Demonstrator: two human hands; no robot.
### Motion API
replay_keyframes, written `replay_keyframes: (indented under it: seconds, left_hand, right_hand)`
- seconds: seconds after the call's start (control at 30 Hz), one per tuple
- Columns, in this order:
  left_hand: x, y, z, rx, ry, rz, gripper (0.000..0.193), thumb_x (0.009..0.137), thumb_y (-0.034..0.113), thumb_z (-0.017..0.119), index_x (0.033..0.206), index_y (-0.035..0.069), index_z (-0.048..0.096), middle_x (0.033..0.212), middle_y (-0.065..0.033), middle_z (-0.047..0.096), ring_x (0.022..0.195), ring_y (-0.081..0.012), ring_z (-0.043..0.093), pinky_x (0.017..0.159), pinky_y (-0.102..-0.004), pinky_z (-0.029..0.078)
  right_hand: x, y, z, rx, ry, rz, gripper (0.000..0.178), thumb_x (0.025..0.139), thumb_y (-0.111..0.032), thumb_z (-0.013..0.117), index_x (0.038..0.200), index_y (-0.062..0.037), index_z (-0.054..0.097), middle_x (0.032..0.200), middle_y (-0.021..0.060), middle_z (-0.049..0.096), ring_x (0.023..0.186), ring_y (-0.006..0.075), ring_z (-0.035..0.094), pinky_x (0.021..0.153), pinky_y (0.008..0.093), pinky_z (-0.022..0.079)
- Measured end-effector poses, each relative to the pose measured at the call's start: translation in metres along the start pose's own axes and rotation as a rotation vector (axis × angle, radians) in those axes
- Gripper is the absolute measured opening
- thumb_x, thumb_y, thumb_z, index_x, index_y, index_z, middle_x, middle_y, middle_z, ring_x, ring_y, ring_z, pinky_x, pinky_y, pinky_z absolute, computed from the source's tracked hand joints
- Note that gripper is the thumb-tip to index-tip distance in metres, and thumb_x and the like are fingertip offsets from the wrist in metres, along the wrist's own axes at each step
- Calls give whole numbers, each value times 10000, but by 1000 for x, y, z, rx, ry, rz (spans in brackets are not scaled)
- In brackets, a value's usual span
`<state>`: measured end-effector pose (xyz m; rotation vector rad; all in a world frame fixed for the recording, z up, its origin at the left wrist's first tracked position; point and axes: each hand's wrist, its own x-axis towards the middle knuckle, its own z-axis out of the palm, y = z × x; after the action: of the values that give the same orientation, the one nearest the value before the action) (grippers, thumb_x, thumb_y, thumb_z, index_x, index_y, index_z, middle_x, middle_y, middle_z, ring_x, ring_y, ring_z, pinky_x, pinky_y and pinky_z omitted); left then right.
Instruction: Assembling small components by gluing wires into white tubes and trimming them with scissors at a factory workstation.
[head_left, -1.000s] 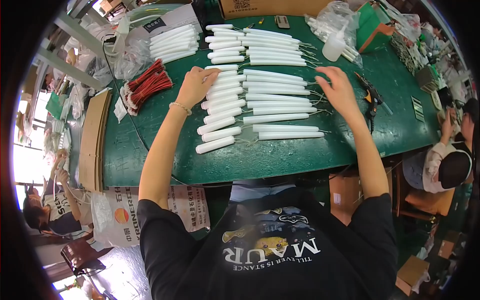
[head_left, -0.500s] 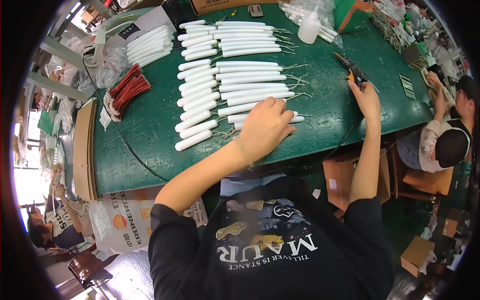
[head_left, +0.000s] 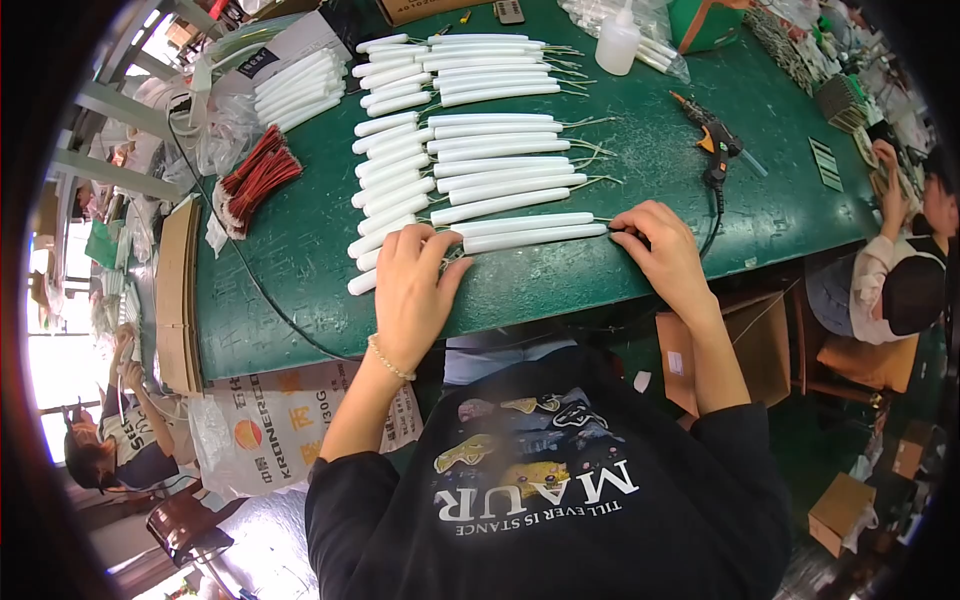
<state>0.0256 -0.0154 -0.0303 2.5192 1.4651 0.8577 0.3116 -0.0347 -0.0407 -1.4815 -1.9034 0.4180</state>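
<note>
A: Since half a second ago, we note the left hand (head_left: 408,290) has drawn back from the right side of the rows to their near left end, and the right hand (head_left: 665,245) has come off the glue gun (head_left: 718,150) to the near right end.

B: Agreed. We record the left hand lying flat, fingers spread loosely over the near ends of the lowest white tubes (head_left: 470,160); it closes on nothing that we can see.

A: The right hand's fingers are curled, tips pinched at the wire end of the nearest tube (head_left: 535,238). Whether it grips the wire itself, we cannot tell.

B: That tube lies lengthwise near the front edge of the green table (head_left: 300,250), last in the rows of tubes running back across it.

A: We also log a bundle of red wires (head_left: 255,180) left of the rows, a squeeze bottle (head_left: 618,40) at the far side, and the glue gun just beyond the right hand.
</note>
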Motion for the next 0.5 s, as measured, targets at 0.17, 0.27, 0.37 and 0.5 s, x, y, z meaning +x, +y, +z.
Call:
replay_keyframes:
  seconds: [0.17, 0.27, 0.37, 0.5]
  left_hand:
    - [-4, 3, 11, 84, 48, 19, 266, 694, 111, 676, 934, 66, 571, 885, -77, 545, 858, -264, 499, 739, -362, 395]
    - [-6, 0, 15, 56, 49, 32, 265, 699, 103, 668, 936, 60, 557, 880, -77, 569, 860, -266, 508, 753, -368, 399]
    - [-7, -2, 17, 27, 47, 26, 261, 698, 104, 669, 928, 55, 556, 878, -79, 570, 860, -268, 509, 756, -371, 400]
    - [-3, -3, 18, 13, 60, 33, 238, 701, 111, 677, 897, 51, 556, 833, -81, 572, 821, -275, 516, 739, -372, 402]
  right_hand:
    - [1, -1, 4, -34, 7, -35, 100, 744, -44, 628, 829, -5, 593, 764, 87, 554, 739, 241, 547, 651, 324, 432]
    - [3, -2, 5, -37, -24, -37, 96, 745, -47, 630, 823, -7, 591, 763, 87, 555, 736, 241, 546, 646, 323, 431]
    - [4, 1, 7, -36, -36, -32, 88, 746, -42, 629, 815, -6, 586, 760, 87, 555, 724, 242, 542, 642, 321, 429]
    - [6, 2, 6, -15, -47, -44, 83, 747, -29, 625, 813, -3, 581, 751, 87, 548, 717, 236, 538, 638, 316, 427]
